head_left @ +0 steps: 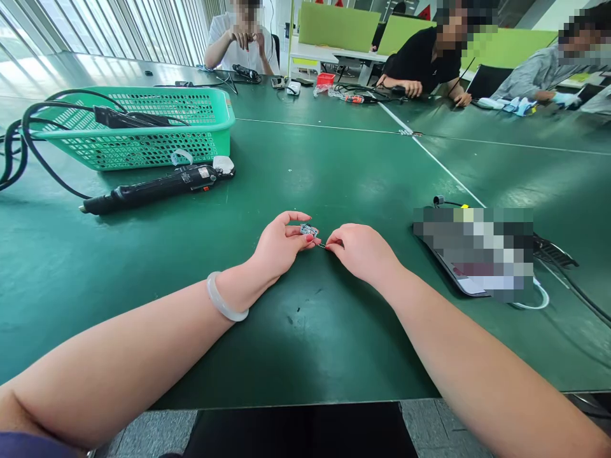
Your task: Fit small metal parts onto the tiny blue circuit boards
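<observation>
My left hand [279,245] rests on the green table [305,318] and pinches a small circuit board [309,229] between thumb and fingers. A pale bangle [224,299] sits on that wrist. My right hand [360,251] lies just to the right, its fingers pinched together on a tiny dark part [323,245] next to the board; I cannot make out what that part is. The two hands almost touch at the fingertips.
A black electric screwdriver [157,186] with a cable lies to the left, in front of a green plastic basket [138,124]. A blurred flat device [472,251] with cables lies to the right. Three other people sit at the far side with small items.
</observation>
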Tool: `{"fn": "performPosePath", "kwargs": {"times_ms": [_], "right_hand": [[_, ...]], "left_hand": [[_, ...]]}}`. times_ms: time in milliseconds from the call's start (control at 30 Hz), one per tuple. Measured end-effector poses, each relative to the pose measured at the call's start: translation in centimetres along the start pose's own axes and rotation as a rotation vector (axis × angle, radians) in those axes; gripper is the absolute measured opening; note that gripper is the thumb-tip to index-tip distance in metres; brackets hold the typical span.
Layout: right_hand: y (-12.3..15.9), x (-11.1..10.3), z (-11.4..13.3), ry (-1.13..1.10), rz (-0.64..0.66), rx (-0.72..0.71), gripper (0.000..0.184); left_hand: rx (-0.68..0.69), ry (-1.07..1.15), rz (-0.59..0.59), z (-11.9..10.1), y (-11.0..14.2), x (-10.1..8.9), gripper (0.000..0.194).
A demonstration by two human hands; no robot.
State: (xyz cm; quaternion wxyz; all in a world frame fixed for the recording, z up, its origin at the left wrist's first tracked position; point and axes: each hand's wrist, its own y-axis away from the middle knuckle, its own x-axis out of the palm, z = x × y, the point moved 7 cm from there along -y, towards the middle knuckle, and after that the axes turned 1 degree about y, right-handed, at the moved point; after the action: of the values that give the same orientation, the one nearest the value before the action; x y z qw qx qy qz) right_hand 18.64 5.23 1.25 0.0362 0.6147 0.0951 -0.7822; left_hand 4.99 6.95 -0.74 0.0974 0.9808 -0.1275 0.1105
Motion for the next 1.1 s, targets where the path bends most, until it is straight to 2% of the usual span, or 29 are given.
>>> {"fn": "performPosePath", "kwargs": {"times_ms": [200, 600, 933, 1100], "right_hand": [[0.1, -0.1, 0.2, 0.038, 0.001, -0.011, 0.02], [-0.1, 0.5, 0.6, 0.002, 0.001, -0.008, 0.013], [-0.2, 1.0, 0.7, 0.026, 0.01, -0.071, 0.019], [0.1, 0.6, 0.9, 0.025, 0.008, -0.065, 0.019]], "left_hand": [[0.018, -0.064, -0.019, 0.0, -0.1, -0.2, 0.017], [0.033, -0.046, -0.031, 0.0, -0.3, -0.4, 0.018], [0.006, -0.029, -0.044, -0.1, -0.1, -0.2, 0.017], [0.009, -0.031, -0.05, -0.1, -0.1, -0.2, 0.016]]}}
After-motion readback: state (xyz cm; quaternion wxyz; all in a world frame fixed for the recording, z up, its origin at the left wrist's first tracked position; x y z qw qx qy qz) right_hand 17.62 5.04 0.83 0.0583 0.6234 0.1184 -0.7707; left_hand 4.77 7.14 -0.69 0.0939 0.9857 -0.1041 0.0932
